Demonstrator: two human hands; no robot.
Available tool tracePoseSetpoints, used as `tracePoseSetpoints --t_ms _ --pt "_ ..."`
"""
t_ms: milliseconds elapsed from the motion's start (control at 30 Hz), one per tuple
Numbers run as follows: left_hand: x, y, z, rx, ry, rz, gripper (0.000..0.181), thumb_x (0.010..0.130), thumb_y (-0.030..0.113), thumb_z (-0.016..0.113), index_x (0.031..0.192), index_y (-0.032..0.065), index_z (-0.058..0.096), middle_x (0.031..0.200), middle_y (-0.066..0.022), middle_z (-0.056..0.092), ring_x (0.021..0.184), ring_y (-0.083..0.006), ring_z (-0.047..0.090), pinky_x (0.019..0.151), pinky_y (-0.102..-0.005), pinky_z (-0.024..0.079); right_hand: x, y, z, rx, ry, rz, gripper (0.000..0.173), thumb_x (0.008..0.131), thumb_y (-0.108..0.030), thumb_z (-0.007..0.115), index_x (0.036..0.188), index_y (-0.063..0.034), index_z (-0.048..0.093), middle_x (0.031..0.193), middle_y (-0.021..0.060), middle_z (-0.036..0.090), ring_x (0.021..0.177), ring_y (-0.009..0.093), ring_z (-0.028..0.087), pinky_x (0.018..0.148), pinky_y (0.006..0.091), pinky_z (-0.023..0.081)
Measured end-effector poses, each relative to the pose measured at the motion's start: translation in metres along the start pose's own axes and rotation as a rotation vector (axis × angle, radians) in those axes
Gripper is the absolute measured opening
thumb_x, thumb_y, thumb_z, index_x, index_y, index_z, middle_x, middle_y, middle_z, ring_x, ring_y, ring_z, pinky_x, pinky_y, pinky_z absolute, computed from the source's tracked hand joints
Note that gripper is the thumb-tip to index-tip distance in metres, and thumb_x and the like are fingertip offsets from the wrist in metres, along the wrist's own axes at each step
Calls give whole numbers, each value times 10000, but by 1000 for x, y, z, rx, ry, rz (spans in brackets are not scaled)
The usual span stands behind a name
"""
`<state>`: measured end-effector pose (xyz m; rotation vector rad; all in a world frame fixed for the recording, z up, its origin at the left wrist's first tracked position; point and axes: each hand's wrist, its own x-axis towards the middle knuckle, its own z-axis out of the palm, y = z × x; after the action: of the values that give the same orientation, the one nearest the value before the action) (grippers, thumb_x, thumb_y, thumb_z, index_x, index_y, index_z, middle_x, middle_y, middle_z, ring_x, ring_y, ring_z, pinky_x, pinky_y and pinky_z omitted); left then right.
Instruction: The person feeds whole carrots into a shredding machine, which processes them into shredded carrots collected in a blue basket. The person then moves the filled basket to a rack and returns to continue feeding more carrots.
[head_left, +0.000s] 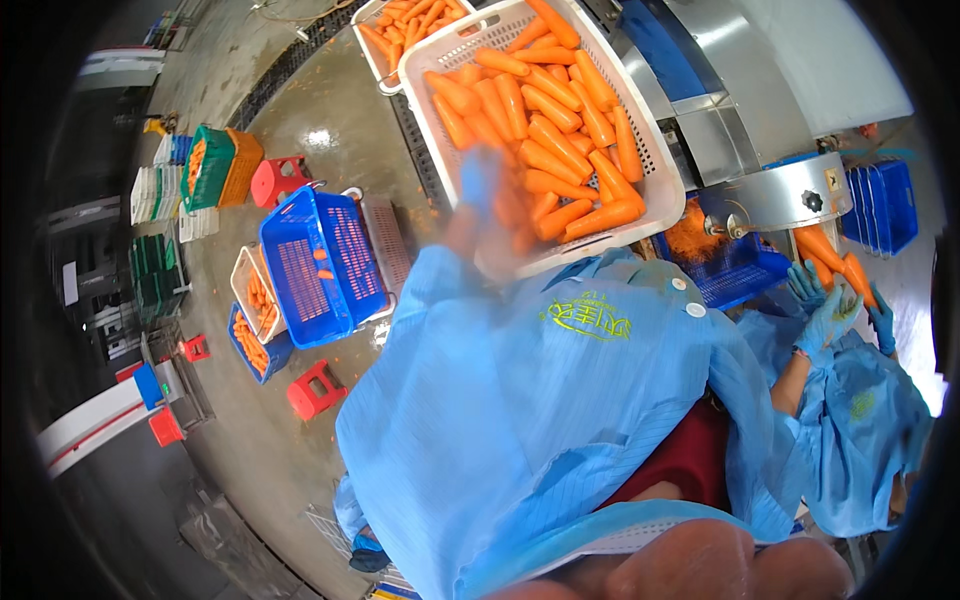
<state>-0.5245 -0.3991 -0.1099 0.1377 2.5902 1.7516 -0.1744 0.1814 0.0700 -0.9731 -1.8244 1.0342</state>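
My left hand (478, 184), in a blue glove, is badly blurred by motion. It is over the near left part of a white plastic crate (660, 199) heaped with peeled carrots (555, 105); the blur hides whether it grips one. A gloved hand at the right seems to be my right hand (827, 322), as its bare forearm leads back to my sleeve. Its stained fingers are close beside several carrots (821, 251) by a steel machine (795, 196). Whether it touches them is unclear.
A co-worker in a blue coat (862, 442) sits at right, gloved hands (885, 322) near the carrots. A blue crate (750, 274) with orange shavings lies below the machine. At left, on wet floor, are a blue crate (337, 330), red stools (316, 390) and stacked crates (206, 172).
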Motion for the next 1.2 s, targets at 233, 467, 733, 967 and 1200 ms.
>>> tracePoseSetpoints --t_ms 233,467,733,967,1200 --pt "97 42 64 337 169 -306 583 774 325 753 1206 -29 585 1128 -241 609 1033 -341 605 887 -412 482 -78 -51 -5 -496 -111 -371 549 965 -157 611 1456 -28 403 1312 185 536 1189 285 551 986 397 481" --pt "171 64 19 991 213 -409 822 754 541 749 1317 -13 520 1271 -267 559 1132 -399 578 920 -472 496 -125 -53 -32 -573 -136 -127 486 948 -148 632 1394 -19 490 1326 164 532 1136 286 556 968 380 466" --pt "219 15 -35 839 -238 -473 679 703 420 813 1165 -46 638 1150 -237 667 1002 -319 682 849 -402 548 -132 -48 -6 -480 -247 -46 436 953 -104 607 1370 -18 517 1330 157 553 1189 259 550 996 351 447" --pt "92 53 17 183 -437 -82 887 655 213 808 1423 4 417 1093 -142 620 907 -229 625 788 -354 534 -117 -49 9 -649 -361 -113 395 961 -114 601 1332 10 541 1301 159 583 1184 257 571 992 342 465" --pt "29 71 89 1204 -734 681 491 721 300 705 1158 130 558 1087 -69 571 1062 -272 538 877 -449 410 -90 -67 46 -631 -442 -245 358 948 -95 612 1296 -17 584 1216 156 619 1095 260 607 933 347 487"
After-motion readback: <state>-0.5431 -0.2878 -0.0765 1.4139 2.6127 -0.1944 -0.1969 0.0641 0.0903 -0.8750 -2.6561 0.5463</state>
